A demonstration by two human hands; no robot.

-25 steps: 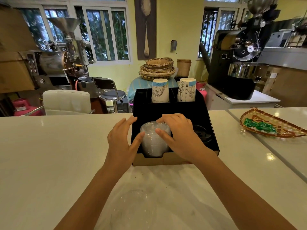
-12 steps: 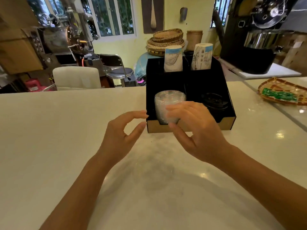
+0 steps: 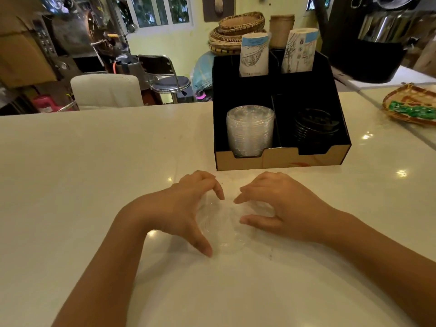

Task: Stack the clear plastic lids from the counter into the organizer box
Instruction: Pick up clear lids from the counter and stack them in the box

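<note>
Left hand (image 3: 186,206) is hovering low over the white desk (image 3: 94,185), fingers arched and spread, thumb tip touching the desk; it is curling around the left edge of the loose clear lids (image 3: 221,230) without a firm clamp that I can confirm. The lids are lying flat on the desk, faces up, nearly invisible against the white surface; how many are there, cannot tell. Being round, they are showing no long axis.

Right hand (image 3: 278,208) is mirroring the left, fingers bent, index tip almost meeting the left index above the lids, thumb lying along the right rim. Whether it is actually gripping, cannot tell.

Just beyond the hands, the black organizer box (image 3: 278,161) is sitting on the desk, its cardboard-coloured front wall facing the person. In its front left compartment a stack of clear lids (image 3: 250,131) is standing upright, axis vertical, rising above the low notch of the front wall. Front right compartment is holding a shorter stack of black lids (image 3: 316,125). Two stacks of printed paper cups (image 3: 254,55) are standing in the rear compartments, rising above the box wall.

At far right, a woven tray (image 3: 410,107) with green contents is resting well apart. Nothing is lying between hands and box.
</note>
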